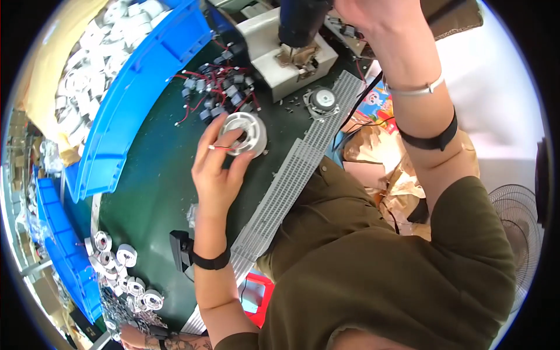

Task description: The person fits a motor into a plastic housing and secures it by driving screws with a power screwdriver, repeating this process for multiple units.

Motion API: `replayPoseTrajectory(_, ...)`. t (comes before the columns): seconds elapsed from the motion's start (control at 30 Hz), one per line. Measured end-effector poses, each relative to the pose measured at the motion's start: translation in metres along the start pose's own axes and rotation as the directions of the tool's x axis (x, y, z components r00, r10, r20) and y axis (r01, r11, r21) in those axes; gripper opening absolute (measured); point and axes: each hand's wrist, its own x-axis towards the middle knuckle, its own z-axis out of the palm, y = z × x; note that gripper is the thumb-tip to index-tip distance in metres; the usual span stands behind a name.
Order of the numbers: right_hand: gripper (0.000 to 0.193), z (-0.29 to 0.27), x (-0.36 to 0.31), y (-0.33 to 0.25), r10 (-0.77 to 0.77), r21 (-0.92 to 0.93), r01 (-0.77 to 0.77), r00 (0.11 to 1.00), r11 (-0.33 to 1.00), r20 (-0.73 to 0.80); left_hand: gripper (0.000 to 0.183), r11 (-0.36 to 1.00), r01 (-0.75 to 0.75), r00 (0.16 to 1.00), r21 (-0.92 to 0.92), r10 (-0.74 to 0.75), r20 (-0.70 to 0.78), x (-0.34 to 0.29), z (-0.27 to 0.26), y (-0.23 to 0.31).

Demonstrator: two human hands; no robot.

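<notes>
My left hand (219,160) grips a white round plastic housing (256,131) from its left side, thumb at the lower rim and a finger reaching into its open middle. A short red wire with a small white plug (213,147) lies across the fingers. My right hand (370,14) is raised at the top edge, beside a thick black cylindrical tool (300,26); its fingers are cut off by the frame. Below the tool stands a white block-shaped fixture (289,81) with a metal part on it. A round speaker (322,101) lies near the fixture on the green table.
Small grey motors with red wires (219,87) are piled behind my left hand. A blue bin (140,87) of white parts stands left. Several white housings (125,256) lie lower left, near another person's hand (133,337). A perforated metal strip (291,169) runs along the table edge.
</notes>
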Motion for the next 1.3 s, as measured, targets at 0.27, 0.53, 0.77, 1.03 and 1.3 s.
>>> replayPoseTrajectory(0.27,0.012,-0.034,-0.028,0.028,0.035,0.049,-0.031,0.996,0.998,-0.079,0.036,0.978,-0.119,0.985,0.174,0.094,0.144,-0.003,-0.003,-0.009)
replayPoseTrajectory(0.53,0.013,-0.038,-0.032,0.038,0.046,-0.004,-0.047,0.991,0.999,-0.126,0.029,0.959,-0.159,0.987,0.236,0.163,0.003,-0.006,0.002,-0.011)
replayPoseTrajectory(0.77,0.011,-0.034,-0.037,0.036,0.055,-0.027,-0.059,0.991,0.998,-0.124,0.022,0.957,-0.186,0.983,0.222,0.180,0.047,-0.009,0.000,-0.012)
replayPoseTrajectory(1.03,0.011,-0.037,-0.038,0.034,0.044,-0.044,-0.050,0.989,0.998,-0.141,0.029,0.955,-0.171,0.985,0.244,0.174,0.010,-0.008,0.004,-0.009)
replayPoseTrajectory(1.3,0.016,-0.034,-0.040,0.034,0.035,-0.046,-0.042,0.988,0.998,-0.150,0.028,0.958,-0.168,0.985,0.231,0.171,0.008,-0.008,0.004,-0.010)
